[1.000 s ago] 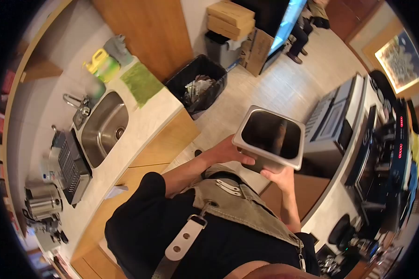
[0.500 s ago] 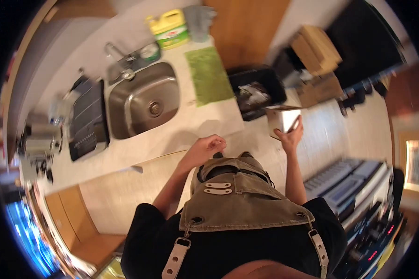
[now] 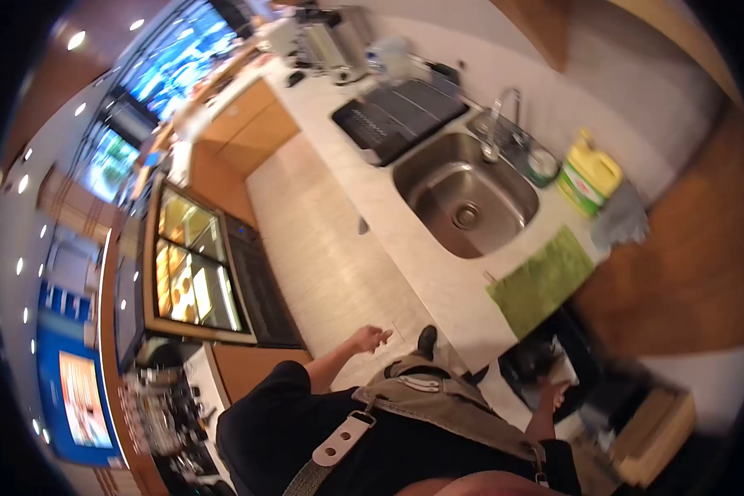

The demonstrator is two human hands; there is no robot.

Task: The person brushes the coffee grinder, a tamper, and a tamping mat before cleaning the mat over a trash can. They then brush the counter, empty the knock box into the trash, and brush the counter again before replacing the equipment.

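My left hand (image 3: pixel 370 337) hangs over the floor beside the counter edge, fingers partly curled; whether it pinches anything is too small to tell. Lower right, my right hand (image 3: pixel 556 395) is at the black bin (image 3: pixel 517 372), its fingers around a pale box (image 3: pixel 564 370) that is partly hidden and blurred. Above the bin, a green cloth (image 3: pixel 541 281) lies on the counter corner, near the steel sink (image 3: pixel 467 198).
The white counter (image 3: pixel 364 194) runs to the upper left with a dark drying rack (image 3: pixel 401 116). A yellow jug (image 3: pixel 589 175) stands behind the sink. Cardboard (image 3: pixel 653 434) is at the lower right. A lit display case (image 3: pixel 194 264) stands left.
The view has turned left, bringing the display case into sight. My right hand has moved with the box to the bin. My left hand has moved away from the apron.
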